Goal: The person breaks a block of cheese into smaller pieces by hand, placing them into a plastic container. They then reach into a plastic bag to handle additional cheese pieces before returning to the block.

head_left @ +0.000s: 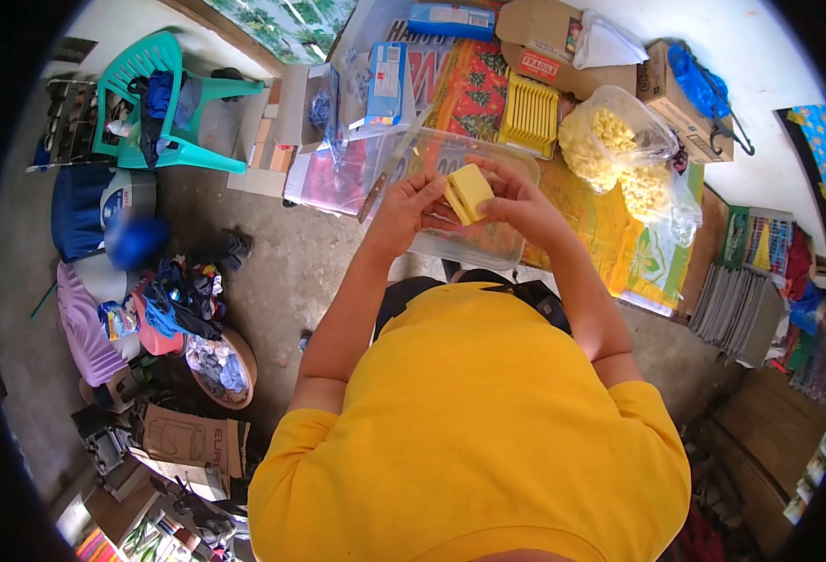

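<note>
A small yellow block (469, 194), with a slit or seam along its side, is held up between both hands above a clear plastic bin (474, 245). My left hand (415, 208) grips its left side with the fingers bent around it. On the block's right side, my right hand (514, 204) pinches it with thumb and fingers. Beyond the hands, a yellow ridged rack (529, 114) lies on the red patterned table cover. Right of the rack are clear bags of small yellow pieces (610, 131).
Open cardboard boxes (536, 30) and blue-and-white packs (386, 82) stand at the table's back. A green plastic chair (171, 140) holding clothes is at the left. A basin of cloths (221, 367) sits on the floor; grey stacked sheets (733, 309) stand at the right.
</note>
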`<state>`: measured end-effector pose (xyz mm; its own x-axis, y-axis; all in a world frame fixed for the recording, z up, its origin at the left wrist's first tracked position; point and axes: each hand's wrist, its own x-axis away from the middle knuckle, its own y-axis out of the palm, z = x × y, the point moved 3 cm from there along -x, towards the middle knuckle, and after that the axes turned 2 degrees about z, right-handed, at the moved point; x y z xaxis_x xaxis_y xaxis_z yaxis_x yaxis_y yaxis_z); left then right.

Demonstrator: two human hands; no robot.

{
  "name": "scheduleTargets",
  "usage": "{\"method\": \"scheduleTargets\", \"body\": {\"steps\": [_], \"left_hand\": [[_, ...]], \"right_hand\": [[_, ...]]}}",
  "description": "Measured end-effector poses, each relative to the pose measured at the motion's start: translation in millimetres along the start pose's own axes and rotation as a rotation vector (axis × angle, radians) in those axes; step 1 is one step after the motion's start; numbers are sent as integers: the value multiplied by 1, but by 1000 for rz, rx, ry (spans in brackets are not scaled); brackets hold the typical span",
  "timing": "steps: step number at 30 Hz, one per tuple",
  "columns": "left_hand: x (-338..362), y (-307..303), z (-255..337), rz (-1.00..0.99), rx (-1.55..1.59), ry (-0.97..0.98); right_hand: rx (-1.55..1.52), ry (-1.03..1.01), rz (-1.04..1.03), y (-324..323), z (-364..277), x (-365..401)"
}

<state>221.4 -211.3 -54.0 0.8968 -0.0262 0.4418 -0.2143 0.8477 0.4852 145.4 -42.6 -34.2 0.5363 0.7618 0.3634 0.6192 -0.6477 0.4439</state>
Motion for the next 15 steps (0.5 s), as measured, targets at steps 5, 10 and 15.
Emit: {"method": "scheduleTargets", "body": {"steps": [5,10,15], "left_hand": [[-11,-30,-31,77,72,-78],[-12,-46,-52,76,284,-101],[-10,-47,-53,67,349,-81]], "right_hand": [[525,21,103,-42,35,-26],[916,0,244,-89,107,-59],[1409,-136,344,-75,100,-56]]}}
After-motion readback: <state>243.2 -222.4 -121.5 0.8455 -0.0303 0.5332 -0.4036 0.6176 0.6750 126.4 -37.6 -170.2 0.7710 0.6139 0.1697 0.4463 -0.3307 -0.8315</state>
